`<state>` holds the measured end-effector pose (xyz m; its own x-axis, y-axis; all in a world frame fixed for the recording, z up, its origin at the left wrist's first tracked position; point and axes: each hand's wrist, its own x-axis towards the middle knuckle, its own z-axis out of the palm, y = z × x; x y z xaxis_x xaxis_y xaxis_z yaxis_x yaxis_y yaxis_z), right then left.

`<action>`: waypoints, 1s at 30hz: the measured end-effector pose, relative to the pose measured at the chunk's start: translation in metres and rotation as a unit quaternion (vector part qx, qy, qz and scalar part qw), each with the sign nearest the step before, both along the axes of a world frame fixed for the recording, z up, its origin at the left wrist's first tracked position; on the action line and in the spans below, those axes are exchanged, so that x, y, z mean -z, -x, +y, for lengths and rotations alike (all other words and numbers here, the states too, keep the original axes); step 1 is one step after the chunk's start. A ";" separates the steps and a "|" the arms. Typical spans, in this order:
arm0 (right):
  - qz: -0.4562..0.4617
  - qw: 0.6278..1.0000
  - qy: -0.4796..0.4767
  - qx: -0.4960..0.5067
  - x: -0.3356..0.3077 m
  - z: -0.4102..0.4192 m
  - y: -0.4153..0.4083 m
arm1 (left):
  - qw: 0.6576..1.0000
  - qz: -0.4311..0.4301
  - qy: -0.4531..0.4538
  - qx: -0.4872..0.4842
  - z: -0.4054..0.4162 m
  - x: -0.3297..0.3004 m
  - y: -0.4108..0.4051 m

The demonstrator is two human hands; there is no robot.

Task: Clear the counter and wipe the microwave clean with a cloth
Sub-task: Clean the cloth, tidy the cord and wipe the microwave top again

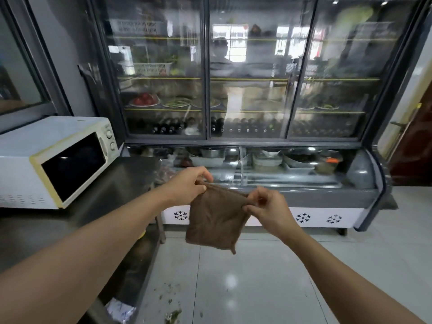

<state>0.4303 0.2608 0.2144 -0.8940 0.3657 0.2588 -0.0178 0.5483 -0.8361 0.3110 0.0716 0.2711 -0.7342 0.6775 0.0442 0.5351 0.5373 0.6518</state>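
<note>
A brown cloth [216, 220] hangs in the air in front of me, stretched by its two top corners. My left hand [187, 183] pinches the left corner and my right hand [268, 209] pinches the right corner. The white microwave [56, 157] with a dark door stands at the left on the steel counter [112, 190], door shut. The cloth is to the right of the counter, over the floor, apart from the microwave.
A tall glass-door display fridge [257, 90] with a curved chilled case [292, 174] below fills the back. The tiled floor [257, 277] has green scraps near the counter's foot. A dark red door [413, 146] stands at the right.
</note>
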 end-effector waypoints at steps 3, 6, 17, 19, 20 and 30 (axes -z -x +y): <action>0.019 0.999 0.033 0.020 -0.006 0.029 0.018 | 0.999 0.026 -0.024 -0.014 0.023 0.007 0.023; 0.023 0.996 0.080 0.018 -0.013 0.052 0.037 | 0.997 -0.036 -0.065 -0.026 0.046 0.012 0.042; -0.017 0.996 -0.006 0.085 -0.039 0.137 0.158 | 0.951 -0.217 -0.185 -0.117 0.164 0.022 0.150; -0.010 0.995 0.010 0.096 -0.038 0.147 0.177 | 0.925 -0.282 -0.212 -0.139 0.176 0.021 0.163; -0.016 0.995 0.055 0.088 -0.037 0.153 0.185 | 0.902 -0.328 -0.240 -0.147 0.181 0.021 0.169; -0.173 0.934 0.261 -0.170 -0.024 0.237 0.291 | 0.914 -0.336 -0.199 -0.114 0.218 0.031 0.254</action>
<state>0.1389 0.4974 0.2380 -0.9787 0.0406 -0.2011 0.2037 0.0761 -0.9761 0.0568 0.2891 0.2400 -0.8059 0.5327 -0.2584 -0.1528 0.2345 0.9600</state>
